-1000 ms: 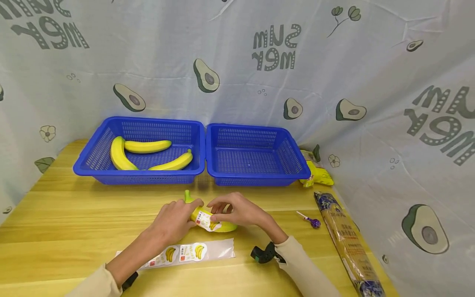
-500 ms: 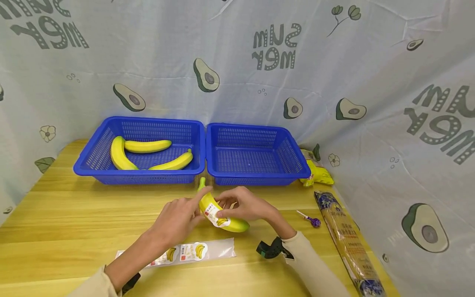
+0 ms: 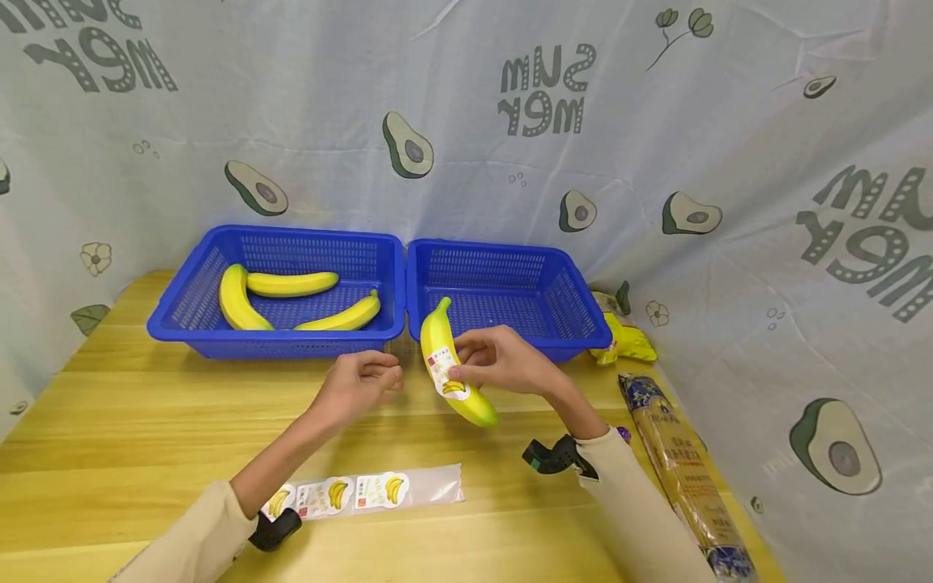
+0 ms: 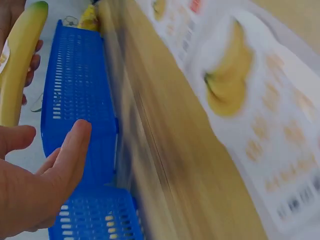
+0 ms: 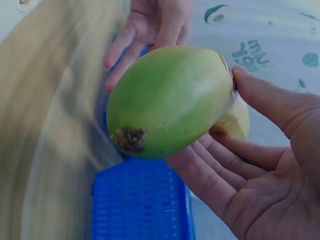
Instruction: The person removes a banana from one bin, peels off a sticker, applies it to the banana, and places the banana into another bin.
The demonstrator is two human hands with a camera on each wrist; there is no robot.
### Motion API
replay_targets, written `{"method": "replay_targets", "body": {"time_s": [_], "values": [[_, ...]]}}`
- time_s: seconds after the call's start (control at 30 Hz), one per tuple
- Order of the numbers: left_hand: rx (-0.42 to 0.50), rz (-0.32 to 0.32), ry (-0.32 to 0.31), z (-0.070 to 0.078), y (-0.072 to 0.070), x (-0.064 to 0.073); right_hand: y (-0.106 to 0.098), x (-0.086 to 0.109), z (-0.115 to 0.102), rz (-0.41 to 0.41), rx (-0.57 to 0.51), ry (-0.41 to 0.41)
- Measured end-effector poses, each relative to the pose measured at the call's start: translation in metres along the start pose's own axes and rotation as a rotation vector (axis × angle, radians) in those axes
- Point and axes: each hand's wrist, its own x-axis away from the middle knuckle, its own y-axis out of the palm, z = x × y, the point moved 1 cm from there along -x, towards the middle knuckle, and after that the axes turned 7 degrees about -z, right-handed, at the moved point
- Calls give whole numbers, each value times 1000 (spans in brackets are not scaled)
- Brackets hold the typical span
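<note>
The right hand [image 3: 506,363] grasps a stickered banana [image 3: 436,336] between its fingers above the counter [image 3: 510,522]; the left hand [image 3: 357,385], fingers relaxed and released, hovers nearby.

We see a table [image 3: 109,453] with a yellowish, wood-grained top. Toward its back we find the left blue basket [image 3: 262,348] and the right blue basket [image 3: 481,265], set side by side. Nearer us lies a strip of banana stickers [image 3: 382,490], its left end partly covered. Along the right edge we make out a long clear packet [image 3: 678,461], a small purple thing [image 3: 624,434], mostly hidden, and a yellow packet [image 3: 625,340] beside the right blue basket.
</note>
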Motion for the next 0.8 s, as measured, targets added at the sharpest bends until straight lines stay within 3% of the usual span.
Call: {"method": "replay_targets", "body": {"time_s": [0.13,0.27,0.63,0.8], "values": [[266,-13,-131,3,8,-15,-12,-9,-6,46,-32,22],[412,2,-159,7,17,-29,-24,-22,-8,79,-81,40],[635,53,-193,9,30,-51,-61,-58,-2,155,-123,128],[722,93,-209,8,33,-56,-72,-76,4,142,-161,168]]}}
